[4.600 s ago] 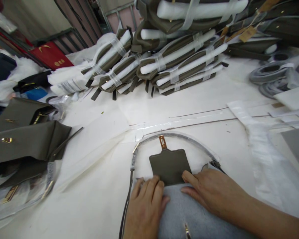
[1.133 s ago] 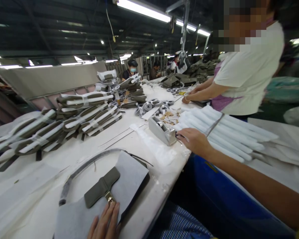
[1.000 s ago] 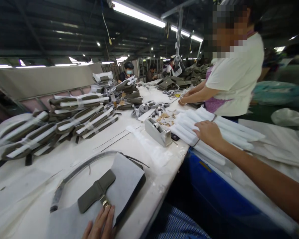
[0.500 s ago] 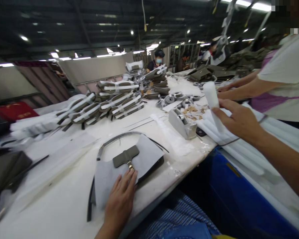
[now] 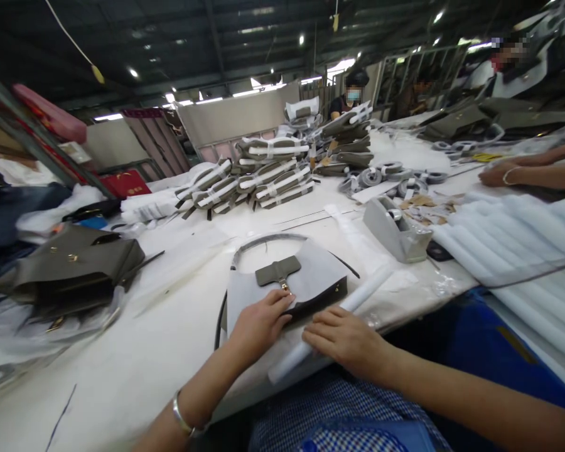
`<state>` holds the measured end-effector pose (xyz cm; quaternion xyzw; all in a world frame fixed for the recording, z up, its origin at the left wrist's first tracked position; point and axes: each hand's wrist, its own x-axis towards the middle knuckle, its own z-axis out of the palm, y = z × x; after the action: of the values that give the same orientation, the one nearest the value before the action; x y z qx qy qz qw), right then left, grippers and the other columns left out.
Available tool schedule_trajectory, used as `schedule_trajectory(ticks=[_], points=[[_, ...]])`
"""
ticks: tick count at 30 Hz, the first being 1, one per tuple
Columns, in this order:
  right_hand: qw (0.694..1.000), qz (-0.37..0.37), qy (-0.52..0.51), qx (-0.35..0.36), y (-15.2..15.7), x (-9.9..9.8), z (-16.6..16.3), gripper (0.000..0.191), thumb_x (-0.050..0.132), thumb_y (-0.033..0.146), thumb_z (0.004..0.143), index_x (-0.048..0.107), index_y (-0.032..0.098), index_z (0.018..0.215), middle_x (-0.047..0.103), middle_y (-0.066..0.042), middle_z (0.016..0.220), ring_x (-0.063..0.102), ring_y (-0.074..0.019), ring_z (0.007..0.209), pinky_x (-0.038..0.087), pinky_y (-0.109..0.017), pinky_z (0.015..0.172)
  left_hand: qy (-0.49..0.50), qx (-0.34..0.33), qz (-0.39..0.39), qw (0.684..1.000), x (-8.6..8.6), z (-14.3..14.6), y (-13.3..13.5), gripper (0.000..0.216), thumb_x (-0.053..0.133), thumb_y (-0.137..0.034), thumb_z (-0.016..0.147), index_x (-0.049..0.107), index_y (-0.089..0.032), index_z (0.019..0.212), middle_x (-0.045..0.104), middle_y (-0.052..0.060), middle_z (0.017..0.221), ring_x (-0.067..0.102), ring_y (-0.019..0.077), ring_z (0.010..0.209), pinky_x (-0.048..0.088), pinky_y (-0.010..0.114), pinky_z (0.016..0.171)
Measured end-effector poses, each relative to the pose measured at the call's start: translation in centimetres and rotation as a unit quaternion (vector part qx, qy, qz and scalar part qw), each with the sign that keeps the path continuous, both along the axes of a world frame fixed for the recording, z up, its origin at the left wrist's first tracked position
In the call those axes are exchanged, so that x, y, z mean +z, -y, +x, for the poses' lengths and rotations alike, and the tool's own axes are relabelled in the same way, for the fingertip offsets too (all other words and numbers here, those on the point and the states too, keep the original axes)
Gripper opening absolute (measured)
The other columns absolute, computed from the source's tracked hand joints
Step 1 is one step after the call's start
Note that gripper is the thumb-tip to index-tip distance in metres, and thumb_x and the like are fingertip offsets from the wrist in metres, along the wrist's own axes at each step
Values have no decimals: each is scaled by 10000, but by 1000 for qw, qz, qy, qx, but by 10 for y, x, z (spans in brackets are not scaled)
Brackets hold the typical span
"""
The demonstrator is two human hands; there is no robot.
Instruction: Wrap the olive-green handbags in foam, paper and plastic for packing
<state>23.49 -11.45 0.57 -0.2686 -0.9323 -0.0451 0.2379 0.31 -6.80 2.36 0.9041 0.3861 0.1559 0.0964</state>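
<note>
In front of me on the table lies a dark olive handbag (image 5: 321, 300), its front covered by a pale grey sheet (image 5: 322, 263). On top sit an olive strap tab (image 5: 277, 271) and a gold clasp; a covered handle loops behind. My left hand (image 5: 258, 323) grips the bag's near edge by the clasp, with thumb and fingers close together. My right hand (image 5: 346, 339) is closed over a long white foam strip (image 5: 367, 289), which lies slantwise along the table edge beside the bag. The palm side of both hands is hidden.
A grey tape dispenser (image 5: 395, 232) stands right of the bag. White foam strips (image 5: 522, 245) are stacked at right, above a blue bin (image 5: 480, 333). Wrapped straps (image 5: 273, 176) are piled behind. Another olive bag (image 5: 75, 263) sits left. A co-worker's hands (image 5: 503, 172) work at far right.
My right hand has brought the foam strip from the stack at right down to the table edge beside the bag. My left hand stays by the clasp, fingers now more bent. The view has swung left.
</note>
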Motion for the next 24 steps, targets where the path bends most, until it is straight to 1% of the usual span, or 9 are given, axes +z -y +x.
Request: schedule_trajectory(ticks=[3,7,10,12,15,17,21,23,24], points=[[998,41,-35,-17,0,-14,-21,199,485,227,1001,661,200,1092,705,-84,943,583,-213,862,454,-351,736,-3,-12,-15,1000,10,-1,-3,398,535,-187,932,553,-284,1317,602,32,1312,650,197,1111,570,320,937],[993,94,-61,-46,-6,-28,-48,234,448,224,1014,655,189,1116,708,-63,917,571,-199,756,438,-352,618,-8,-16,-25,1000,13,-2,-5,395,512,-181,930,558,-272,1312,590,34,1337,633,208,1144,548,334,978],[988,123,-79,-43,-13,-36,-59,206,470,171,995,662,168,1070,700,-53,866,580,-190,706,433,-342,557,-17,-25,-40,999,14,-5,-6,386,489,-186,941,559,-277,1310,584,24,1348,625,202,1157,542,331,986],[988,124,-86,-42,-16,-40,-62,201,469,158,992,669,169,1012,692,-49,828,588,-187,694,448,-329,550,-20,-34,-50,998,15,-6,-7,376,454,-206,964,548,-275,1322,573,23,1362,613,195,1175,533,332,999],[990,90,-100,-38,-15,-42,-62,240,434,153,997,670,158,954,695,-59,827,597,-195,705,509,-326,590,-16,-41,-53,998,17,-8,-5,399,412,-209,973,523,-263,1352,547,38,1396,591,193,1210,515,337,1025],[991,53,-122,-16,-13,-42,-59,248,419,147,995,666,131,999,711,-81,916,612,-201,748,558,-327,660,-14,-43,-57,997,19,-10,-3,463,438,-175,927,499,-257,1379,523,48,1426,567,204,1245,498,355,1050],[981,-70,-177,42,-11,-40,-48,296,415,110,969,633,130,1168,687,-107,1160,639,-198,1006,573,-329,883,-11,-54,-69,996,19,-13,4,631,525,-156,829,416,-233,1446,455,75,1494,495,235,1327,453,391,1102],[970,-121,-195,83,-14,-37,-35,346,393,59,945,633,146,1178,670,-94,1220,610,-177,1137,539,-326,977,-9,-57,-60,997,15,-14,7,698,586,-175,809,370,-216,1472,423,96,1517,458,249,1358,441,397,1115],[966,-130,-199,101,-16,-34,-27,365,377,34,937,637,147,1167,667,-89,1230,592,-167,1183,522,-323,1007,-8,-56,-49,997,11,-14,8,710,605,-180,814,356,-214,1478,415,103,1522,448,253,1366,438,405,1118]])
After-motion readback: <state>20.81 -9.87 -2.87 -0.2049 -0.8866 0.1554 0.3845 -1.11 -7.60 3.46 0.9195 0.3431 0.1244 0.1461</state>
